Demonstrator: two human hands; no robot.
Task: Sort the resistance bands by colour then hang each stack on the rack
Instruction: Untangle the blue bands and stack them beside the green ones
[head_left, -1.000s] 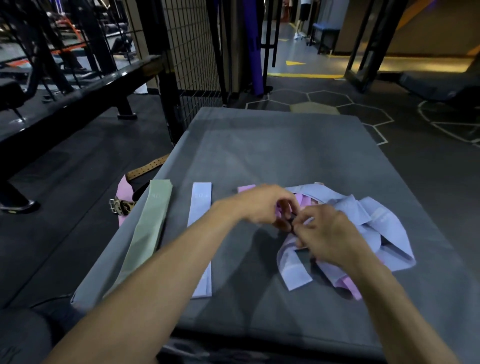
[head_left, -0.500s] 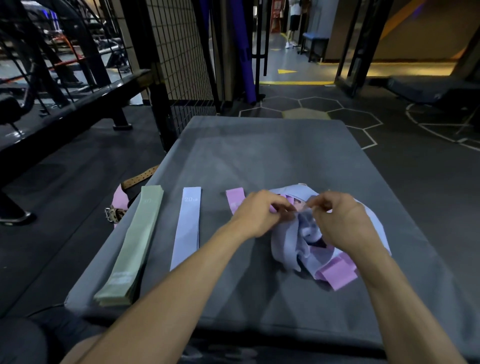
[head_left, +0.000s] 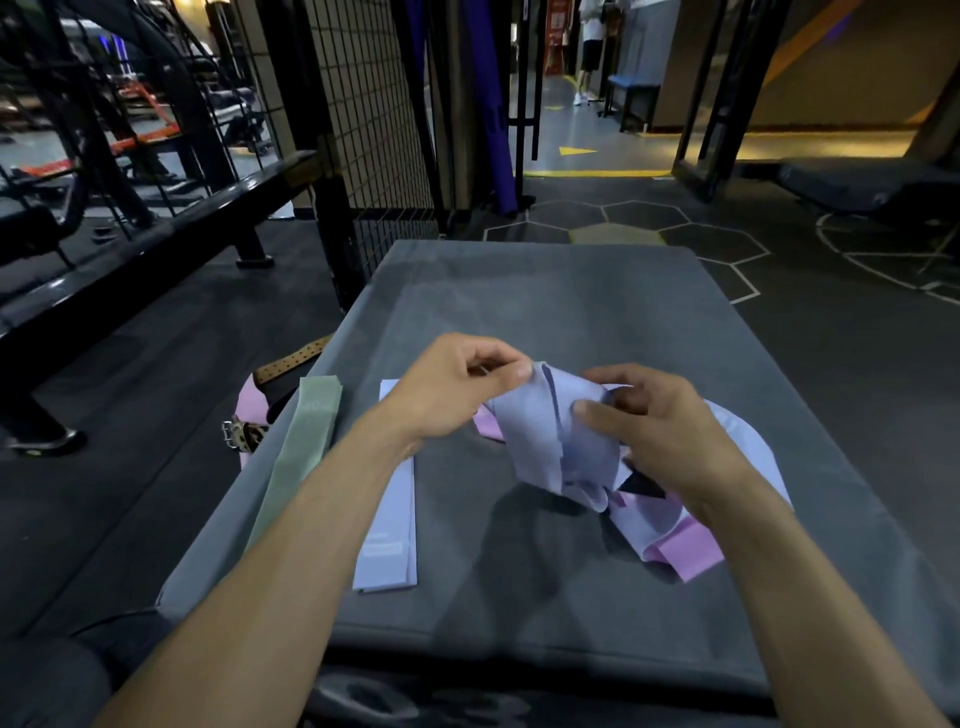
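Sorting barely begun — both hands, left hand (head_left: 457, 384) and right hand (head_left: 660, 431), pinch a crumpled lavender elastic band (head_left: 550, 441); green stack (head_left: 301, 457) by the mat's left edge, nothing hung.

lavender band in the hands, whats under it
Under the lifted lavender band lie tangled bands, pink and lavender, on the grey mat. The right hand covers part of them, so no count.
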